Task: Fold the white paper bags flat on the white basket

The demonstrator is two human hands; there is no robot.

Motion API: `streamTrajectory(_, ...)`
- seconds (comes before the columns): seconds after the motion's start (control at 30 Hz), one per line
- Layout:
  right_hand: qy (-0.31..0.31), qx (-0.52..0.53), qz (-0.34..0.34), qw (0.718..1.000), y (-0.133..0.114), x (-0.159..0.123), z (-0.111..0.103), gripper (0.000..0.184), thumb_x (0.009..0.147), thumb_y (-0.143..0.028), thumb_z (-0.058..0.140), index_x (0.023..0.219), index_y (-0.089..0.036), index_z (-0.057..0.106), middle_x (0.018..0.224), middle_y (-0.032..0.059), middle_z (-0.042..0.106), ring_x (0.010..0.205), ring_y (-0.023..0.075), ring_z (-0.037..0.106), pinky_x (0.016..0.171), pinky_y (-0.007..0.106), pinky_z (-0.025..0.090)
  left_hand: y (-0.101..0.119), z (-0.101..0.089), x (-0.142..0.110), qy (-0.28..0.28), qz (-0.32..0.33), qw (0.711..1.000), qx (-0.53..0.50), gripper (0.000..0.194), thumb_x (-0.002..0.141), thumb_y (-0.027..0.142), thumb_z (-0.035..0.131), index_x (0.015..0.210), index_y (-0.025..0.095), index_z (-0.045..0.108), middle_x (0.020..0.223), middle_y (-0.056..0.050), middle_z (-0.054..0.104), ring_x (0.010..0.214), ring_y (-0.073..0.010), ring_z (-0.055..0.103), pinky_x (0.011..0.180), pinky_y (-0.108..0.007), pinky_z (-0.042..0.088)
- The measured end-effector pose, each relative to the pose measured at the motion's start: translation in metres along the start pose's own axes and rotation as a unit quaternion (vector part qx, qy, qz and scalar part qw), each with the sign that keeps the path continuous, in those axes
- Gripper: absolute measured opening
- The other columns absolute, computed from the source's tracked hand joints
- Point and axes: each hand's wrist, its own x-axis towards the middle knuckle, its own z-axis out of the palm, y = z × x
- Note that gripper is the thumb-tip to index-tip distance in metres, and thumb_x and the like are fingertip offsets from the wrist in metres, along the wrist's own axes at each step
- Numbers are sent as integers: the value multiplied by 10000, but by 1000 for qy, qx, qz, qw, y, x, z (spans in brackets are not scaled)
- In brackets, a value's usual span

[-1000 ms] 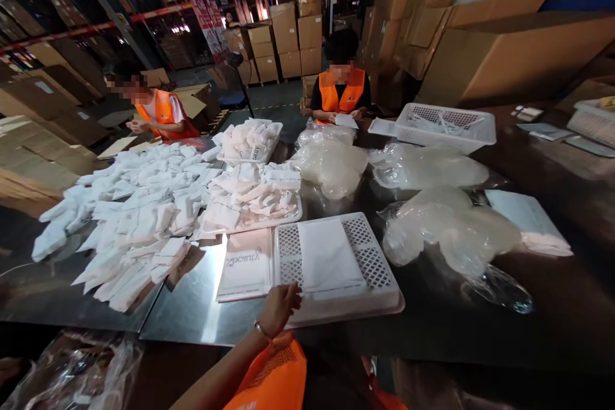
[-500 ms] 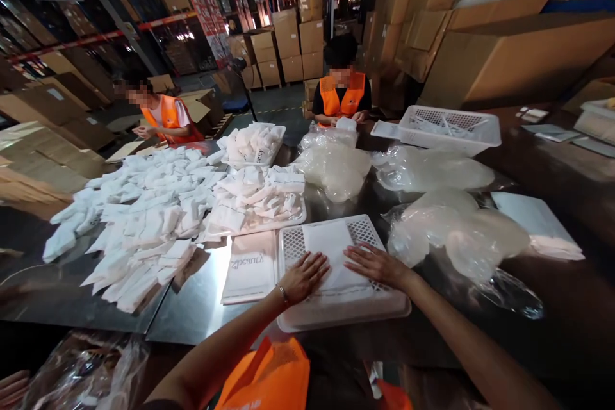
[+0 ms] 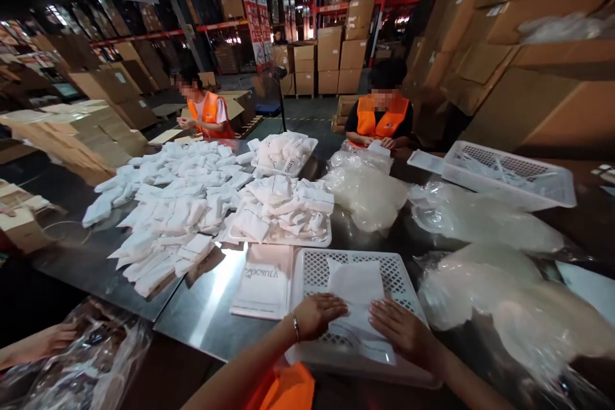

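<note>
A white pouch (image 3: 356,278) lies flat on a white perforated plastic basket (image 3: 307,264), which looks turned upside down. My left hand (image 3: 317,315) rests on the pouch's left edge with its fingers stretched out. On the opposite edge, my right hand (image 3: 401,330) lies with extended fingers. Neither hand grips anything that I can see. Just left of the basket is a stack of flat white printed bags (image 3: 263,282). Beyond that stands a tray (image 3: 314,238) heaped with folded white packets (image 3: 273,202).
A large pile of white packets (image 3: 177,205) covers the table's left side. Clear plastic bags of pale items (image 3: 485,288) lie at right, near another white basket (image 3: 509,173). Two people in orange vests (image 3: 384,116) sit across the table. Another person's hand (image 3: 60,336) shows at lower left.
My view has turned left, so the scene sits further right. Both hands remain on the pouch, slightly nearer its lower part. A person's hand at lower left has come further into view.
</note>
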Motion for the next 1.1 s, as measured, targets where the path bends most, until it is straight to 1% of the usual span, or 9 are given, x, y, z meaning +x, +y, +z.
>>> streamTrajectory(0.13, 72, 73, 127, 987, -9, 7, -6, 305, 923, -228, 402, 1075, -213, 666, 1010, 82, 724, 1031, 230, 657, 869, 412, 571, 7, -13, 4, 33, -32, 996, -81, 411, 842, 165, 426, 1221, 183, 584, 1230, -104, 655, 1180, -219, 585, 1048, -365, 420)
streamTrajectory(0.23, 147, 151, 285, 935, -17, 11, -5, 396, 929, -515, 402, 941, -225, 672, 891, 96, 709, 866, 236, 683, 745, 380, 598, 12, -18, 8, 80, -106, 981, -145, 370, 938, 282, 331, 1149, 201, 624, 1105, -96, 694, 1037, -216, 640, 932, -335, 474)
streamTrajectory(0.33, 197, 170, 379, 888, -27, 17, 2, 492, 849, -651, 463, 1020, -234, 660, 964, 120, 697, 898, 279, 679, 742, 403, 604, 14, -13, 14, 148, -173, 956, -186, 439, 966, 369, 276, 943, 191, 677, 951, -99, 703, 885, -216, 645, 833, -331, 483)
streamTrajectory(0.5, 274, 167, 440, 839, -36, 33, 8, 289, 891, -469, 495, 850, -260, 689, 850, 76, 713, 816, 245, 687, 742, 392, 601, 10, 0, 25, 250, -236, 916, -208, 503, 947, 513, 332, 739, 189, 656, 760, -79, 674, 733, -195, 599, 721, -311, 463)
streamTrajectory(0.63, 296, 237, 492, 784, -39, 44, 4, 320, 884, -448, 475, 844, -237, 712, 934, 89, 725, 900, 216, 686, 777, 311, 585, 7, 2, 29, 327, -255, 891, -182, 598, 891, 668, 370, 682, 184, 652, 677, -66, 660, 666, -183, 582, 666, -298, 448)
streamTrajectory(0.7, 300, 243, 545, 745, -40, 50, 3, 403, 851, -545, 479, 829, -215, 708, 924, 98, 728, 881, 222, 690, 731, 295, 583, 7, 3, 30, 337, -264, 886, -179, 643, 872, 714, 356, 651, 181, 639, 647, -61, 654, 639, -175, 579, 643, -287, 440)
streamTrajectory(0.8, 286, 209, 612, 707, -45, 58, 3, 516, 811, -668, 445, 674, -214, 649, 689, 82, 701, 646, 217, 667, 581, 297, 554, 7, 6, 32, 338, -289, 877, -181, 686, 866, 745, 306, 591, 180, 582, 604, -57, 625, 601, -164, 559, 605, -275, 417)
streamTrajectory(0.9, 264, 172, 652, 690, -47, 64, 5, 569, 835, -699, 361, 540, -243, 530, 459, 51, 568, 436, 196, 543, 453, 311, 459, 6, 11, 35, 337, -327, 866, -172, 681, 885, 735, 230, 581, 194, 511, 569, -41, 575, 561, -153, 517, 566, -270, 371)
streamTrajectory(1.1, 218, 89, 692, 682, -41, 67, 11, 674, 840, -743, 238, 624, -215, 596, 511, 88, 605, 468, 211, 554, 475, 319, 374, 3, 17, 40, 285, -391, 873, -60, 528, 961, 552, 188, 706, 211, 499, 651, -55, 597, 591, -181, 531, 567, -291, 307)
